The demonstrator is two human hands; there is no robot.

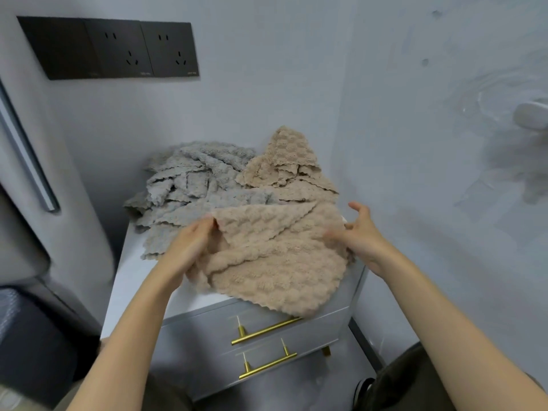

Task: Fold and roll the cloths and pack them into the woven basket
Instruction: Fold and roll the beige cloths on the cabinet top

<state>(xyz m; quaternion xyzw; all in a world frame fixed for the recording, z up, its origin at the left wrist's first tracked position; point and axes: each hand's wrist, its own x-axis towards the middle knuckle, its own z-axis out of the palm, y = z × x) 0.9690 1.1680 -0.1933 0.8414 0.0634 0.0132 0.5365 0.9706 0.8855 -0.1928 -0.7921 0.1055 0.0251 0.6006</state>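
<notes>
A beige waffle-textured cloth (267, 256) lies partly folded on the front of the white nightstand top (130, 280), its lower edge hanging over the drawers. My left hand (189, 244) pinches the cloth's left corner. My right hand (360, 232) hovers at the cloth's right edge with fingers spread, blurred. Behind lie a heap of grey cloths (189, 185) and another beige cloth (287, 161) propped against the wall. No woven basket is in view.
The nightstand has two drawers with gold bar handles (264, 330). A wall stands close behind and to the right, with dark power sockets (118, 48) at upper left. A padded headboard (26, 173) borders the left. A shoe (363, 387) is on the floor.
</notes>
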